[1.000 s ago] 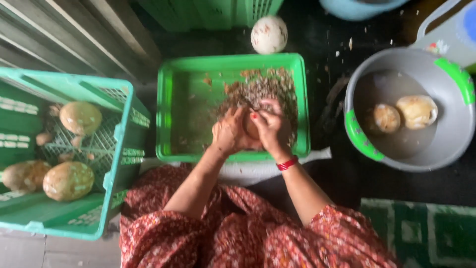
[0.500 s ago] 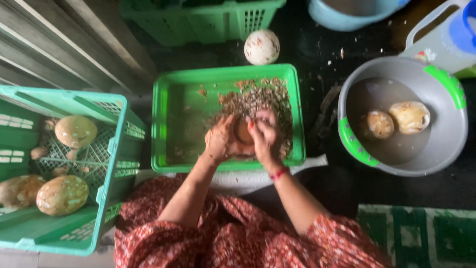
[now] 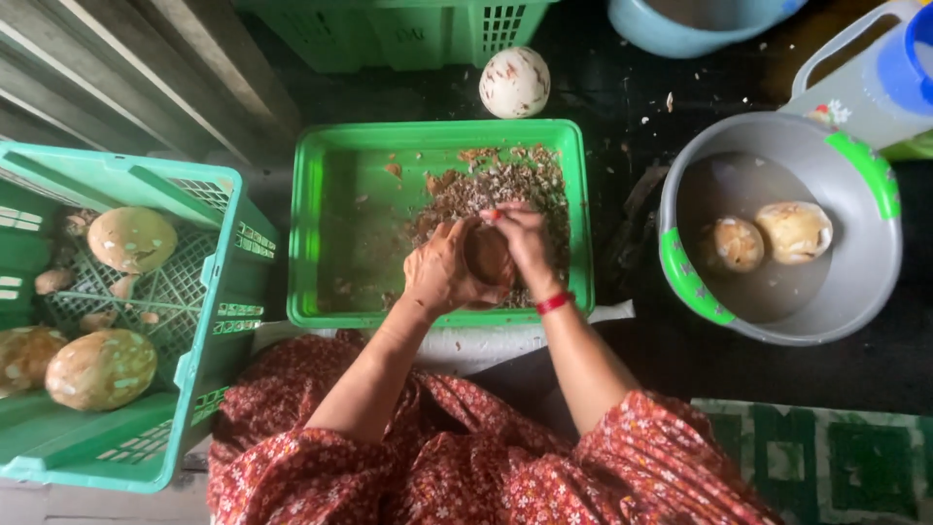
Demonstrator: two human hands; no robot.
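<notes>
My left hand [image 3: 442, 272] and my right hand [image 3: 525, 245] are both closed around a round brown fruit [image 3: 488, 258], held over a green plastic tray [image 3: 335, 194]. A heap of brown peelings [image 3: 491, 185] lies in the tray's right half, under and beyond my hands. A red band circles my right wrist. My fingers cover most of the fruit.
A green crate [image 3: 209, 282] at the left holds several round brownish fruits. A grey basin [image 3: 855, 282] with green handles at the right holds two peeled pale fruits in water. One pale round fruit [image 3: 514, 82] lies beyond the tray. A second green crate and a blue tub stand farther back.
Both hands have kept hold of the fruit over the tray and shifted slightly on it. The view has steadied and the tray sits more centrally.
</notes>
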